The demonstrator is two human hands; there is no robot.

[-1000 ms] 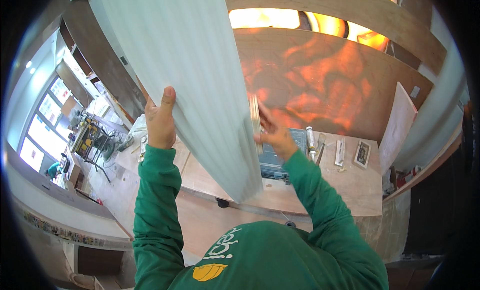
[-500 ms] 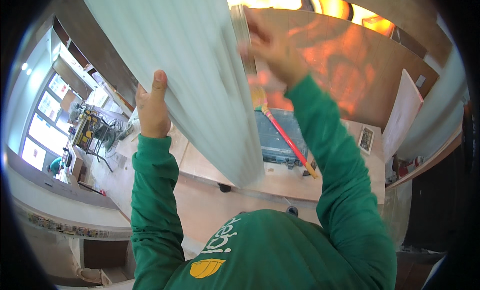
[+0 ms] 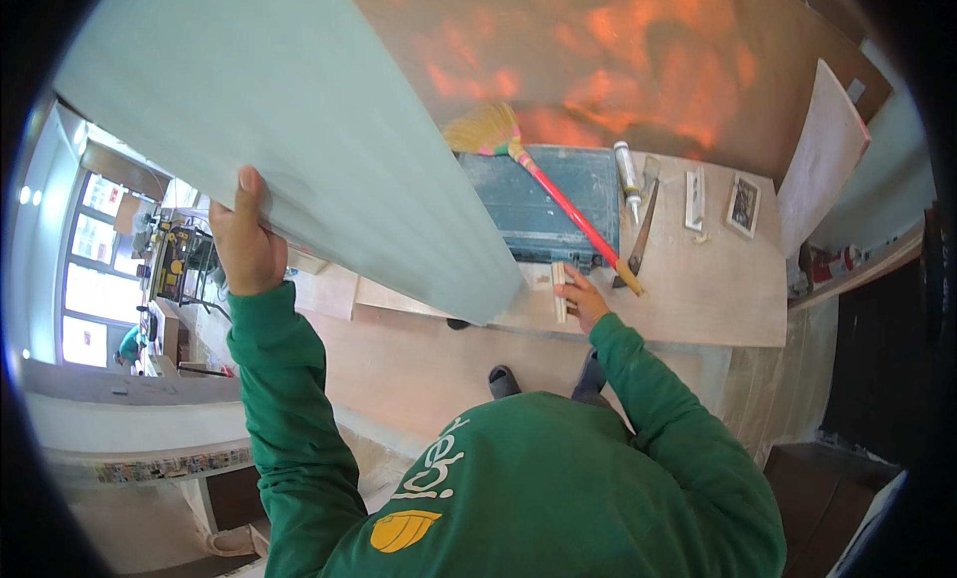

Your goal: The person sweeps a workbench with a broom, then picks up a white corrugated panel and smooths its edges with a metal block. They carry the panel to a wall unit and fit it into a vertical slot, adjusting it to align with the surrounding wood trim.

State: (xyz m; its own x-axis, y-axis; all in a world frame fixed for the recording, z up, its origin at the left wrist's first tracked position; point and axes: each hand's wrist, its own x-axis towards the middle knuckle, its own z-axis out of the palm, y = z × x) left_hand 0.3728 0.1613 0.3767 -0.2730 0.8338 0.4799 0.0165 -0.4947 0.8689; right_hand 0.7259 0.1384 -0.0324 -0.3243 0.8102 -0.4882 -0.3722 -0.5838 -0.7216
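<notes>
so my left hand (image 3: 249, 244) is gripping the long edge of a pale panel (image 3: 299, 149) nearest me, thumb standing up flat against the face. the fingers are hiding behind the panel, so i can't tell how they're curling. that forearm is pointing nearly straight up from my body, off to my left, with the wrist looking pretty much in line. the panel is slanting past this grip, running out of view beyond it and ending to the right of it, just short of my right hand (image 3: 585, 301).

my right hand is pinching a small light block (image 3: 559, 293), fingers reaching in from its right side, and the block is showing a gap from the panel's end. the right forearm is angling inward, elbow bending out wide.

just beyond the right grip, a red-handled broom (image 3: 566, 206) is lying across a dark blue case (image 3: 543, 227), handle end sitting right of my knuckles. a white tube (image 3: 627, 174) is resting farther out, on the wooden bench (image 3: 728, 299).
</notes>
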